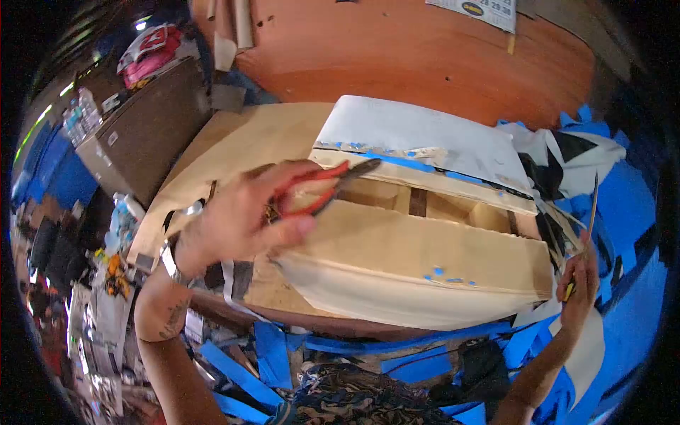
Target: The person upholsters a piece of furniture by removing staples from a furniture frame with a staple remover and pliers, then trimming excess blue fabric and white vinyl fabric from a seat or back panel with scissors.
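Note:
My left hand (248,212) is closed around red-handled pliers (363,168), their dark jaws pointing right over the workpiece. Below them lies a boxy piece with a tan panel (439,237) and pale padded front (368,297). Wooden cross pieces (418,202) show through its long open slot. A white sheet (425,134) covers its rear part, with blue strips (400,163) along the edge. Beside the right end, my right hand (581,278) is closed on a long thin tool (593,209) pointing upward. A bit of yellow shows at its grip; its exact kind is unclear.
The workpiece rests on a wooden table (234,152) before an orange board (411,57). Blue and white scraps (630,234) pile up at the right, and blue strips (244,372) lie below the table. A brown cabinet (149,127) with bottles (83,113) stands at the left.

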Tool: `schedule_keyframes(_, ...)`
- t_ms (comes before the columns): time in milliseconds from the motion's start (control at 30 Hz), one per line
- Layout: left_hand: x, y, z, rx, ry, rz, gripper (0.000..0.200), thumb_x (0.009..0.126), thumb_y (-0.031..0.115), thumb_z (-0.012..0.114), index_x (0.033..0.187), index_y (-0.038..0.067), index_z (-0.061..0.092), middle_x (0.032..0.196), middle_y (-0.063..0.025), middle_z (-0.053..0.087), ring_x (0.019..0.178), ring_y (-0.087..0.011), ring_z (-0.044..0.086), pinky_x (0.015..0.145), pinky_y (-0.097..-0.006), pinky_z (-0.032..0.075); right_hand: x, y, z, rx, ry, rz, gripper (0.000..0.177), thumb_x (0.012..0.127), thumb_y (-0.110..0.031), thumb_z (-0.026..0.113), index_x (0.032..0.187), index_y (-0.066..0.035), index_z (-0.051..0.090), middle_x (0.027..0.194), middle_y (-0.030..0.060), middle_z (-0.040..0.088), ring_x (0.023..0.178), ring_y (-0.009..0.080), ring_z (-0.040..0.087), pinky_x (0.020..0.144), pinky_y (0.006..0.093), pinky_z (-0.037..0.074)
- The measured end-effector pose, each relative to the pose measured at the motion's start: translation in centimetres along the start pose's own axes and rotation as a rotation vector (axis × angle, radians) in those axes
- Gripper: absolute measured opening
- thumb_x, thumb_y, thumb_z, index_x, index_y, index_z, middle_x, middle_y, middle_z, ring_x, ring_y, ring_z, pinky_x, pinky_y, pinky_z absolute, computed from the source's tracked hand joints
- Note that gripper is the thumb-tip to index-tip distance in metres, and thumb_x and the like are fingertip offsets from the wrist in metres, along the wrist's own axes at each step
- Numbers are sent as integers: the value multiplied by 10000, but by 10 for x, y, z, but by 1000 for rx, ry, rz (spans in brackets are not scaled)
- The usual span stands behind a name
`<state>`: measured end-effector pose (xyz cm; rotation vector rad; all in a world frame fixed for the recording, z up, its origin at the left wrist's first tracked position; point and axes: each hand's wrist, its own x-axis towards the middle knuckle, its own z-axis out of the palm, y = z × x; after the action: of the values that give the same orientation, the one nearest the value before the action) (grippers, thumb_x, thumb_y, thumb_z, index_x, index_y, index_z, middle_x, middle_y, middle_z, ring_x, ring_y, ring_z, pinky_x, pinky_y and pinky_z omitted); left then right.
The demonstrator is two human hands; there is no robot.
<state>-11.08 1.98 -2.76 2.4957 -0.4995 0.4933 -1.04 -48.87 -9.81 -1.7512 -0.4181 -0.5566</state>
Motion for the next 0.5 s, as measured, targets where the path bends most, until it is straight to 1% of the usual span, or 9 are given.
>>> schedule_keyframes(67,10,-47,-13,24,-124,-61,703,882,480,671,1385,20,501,865,-97,605,693,-176,556,620,-329,451,1,-42,42,-122,-25,-71,420,996,-221,541,1388,-68,552,795,-9,564,541,14,399,450,168,291)
schedule_keyframes(100,17,-70,-18,38,-184,-85,666,895,450,667,1384,29,503,844,-95,599,689,-178,553,603,-332,441,-2,-65,72,-200,-36,-25,408,986,-200,554,1374,-72,565,904,23,627,642,45,484,519,185,361)
schedule_keyframes(133,25,-89,-16,-18,-188,4,588,905,379,667,1374,57,516,772,-88,565,682,-197,553,587,-347,424,3,-85,103,-335,-131,-32,384,972,-160,554,1342,-62,583,1010,74,643,812,124,534,644,244,408)
schedule_keyframes(200,35,-115,-7,-11,-198,110,577,895,366,681,1364,67,525,729,-82,540,675,-218,549,588,-357,428,13,-125,163,-597,-322,-86,343,944,-81,555,1279,-42,619,1222,178,673,1151,284,632,895,363,501)
schedule_keyframes(233,42,-124,-3,-2,-193,170,572,890,360,687,1359,73,529,708,-79,527,671,-228,547,588,-362,429,16,-141,196,-620,-352,-159,363,917,-56,566,1275,-59,629,1143,192,685,1099,299,654,900,393,501)
schedule_keyframes(267,46,-130,2,100,-150,220,558,873,395,703,1281,40,563,907,-194,647,816,-359,657,739,-433,527,22,-147,218,-634,-417,-136,377,893,-39,572,1261,-79,641,1060,183,702,1025,327,673,887,420,513)
schedule_keyframes(367,58,-145,11,106,-42,410,590,862,429,707,1277,35,567,1025,-194,617,886,-372,641,754,-442,534,33,-171,264,-793,-605,-59,346,890,-10,575,1218,-61,671,1146,183,686,1084,353,635,959,399,475)
schedule_keyframes(400,59,-150,14,109,-37,419,636,803,371,751,1300,23,560,978,-163,590,861,-318,613,749,-373,513,35,-177,275,-836,-602,-39,336,877,-4,593,1185,-91,695,1077,180,697,1037,379,640,925,410,493)
schedule_keyframes(500,66,-163,20,76,-12,514,661,784,391,763,1301,30,565,955,-160,589,889,-329,608,787,-396,504,36,-174,289,-833,-635,-76,366,881,-12,598,1229,-98,668,1011,185,700,949,387,647,867,392,506)
